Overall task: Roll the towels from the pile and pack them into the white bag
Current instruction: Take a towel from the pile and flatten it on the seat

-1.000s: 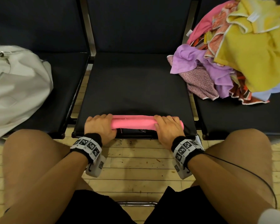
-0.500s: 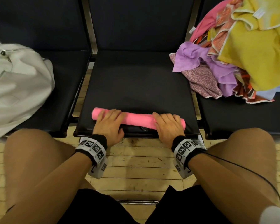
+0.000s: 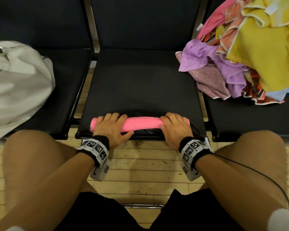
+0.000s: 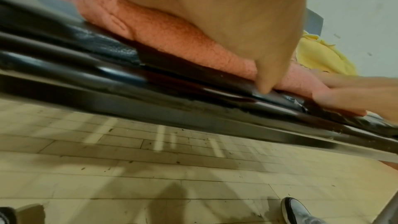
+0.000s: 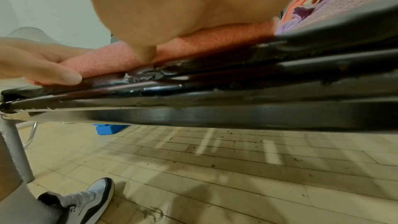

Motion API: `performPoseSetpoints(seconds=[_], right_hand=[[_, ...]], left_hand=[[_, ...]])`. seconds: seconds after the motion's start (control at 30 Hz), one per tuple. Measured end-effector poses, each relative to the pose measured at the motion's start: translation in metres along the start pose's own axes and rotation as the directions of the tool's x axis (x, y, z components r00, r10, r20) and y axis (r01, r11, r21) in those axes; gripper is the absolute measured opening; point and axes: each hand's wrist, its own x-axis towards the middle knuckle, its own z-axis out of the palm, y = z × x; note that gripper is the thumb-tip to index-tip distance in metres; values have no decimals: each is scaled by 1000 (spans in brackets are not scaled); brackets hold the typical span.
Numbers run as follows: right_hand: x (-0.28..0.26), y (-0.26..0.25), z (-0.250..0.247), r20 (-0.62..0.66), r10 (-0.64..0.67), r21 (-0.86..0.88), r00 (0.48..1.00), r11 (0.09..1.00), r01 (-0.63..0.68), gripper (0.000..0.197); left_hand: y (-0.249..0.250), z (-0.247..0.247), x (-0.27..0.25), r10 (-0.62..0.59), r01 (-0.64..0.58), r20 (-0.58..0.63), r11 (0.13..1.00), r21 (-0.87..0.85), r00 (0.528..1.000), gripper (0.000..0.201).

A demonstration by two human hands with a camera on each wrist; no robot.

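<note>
A pink towel (image 3: 143,124), rolled into a tight tube, lies along the front edge of the middle black seat (image 3: 140,84). My left hand (image 3: 110,125) grips it near its left end, fingers curled over the top and thumb on the near side. Near the other end my right hand (image 3: 175,125) grips the same way. In the left wrist view my thumb (image 4: 269,74) presses where the towel (image 4: 172,40) meets the seat. The right wrist view shows the towel (image 5: 226,38) under my palm. The white bag (image 3: 18,84) slumps on the left seat. The towel pile (image 3: 257,55) fills the right seat.
Yellow, purple, pink and patterned cloths of the pile spill over the right seat's inner edge (image 3: 207,84). Metal frame bars (image 3: 92,30) separate the seats. My bare knees flank the seat front above a wooden floor (image 3: 145,164). A blue block (image 5: 109,129) lies under the seats.
My left hand has shifted inward, baring the roll's left end. The roll went a little away from me, then came back to the seat's front edge with my fingers curled over it.
</note>
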Motion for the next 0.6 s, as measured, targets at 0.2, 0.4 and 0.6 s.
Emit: performPoseSetpoints(seconds=[0.2,0.4,0.6], right_hand=[[1,3,-3,176,22,-36,984,999,-16,51],[12,-9,-39,151,-155,-99,976,980,171,55],[91,-53,-113,-102,-331,-165,938,935,312,55]], left_hand=[[-4,-7,-2,28,-25,57,998,-60,998,61],[-26,-46,-5,-12,22,142,998,-64,990,32],[-86,-122,2,-141,140,-67,990,-32,988,24]])
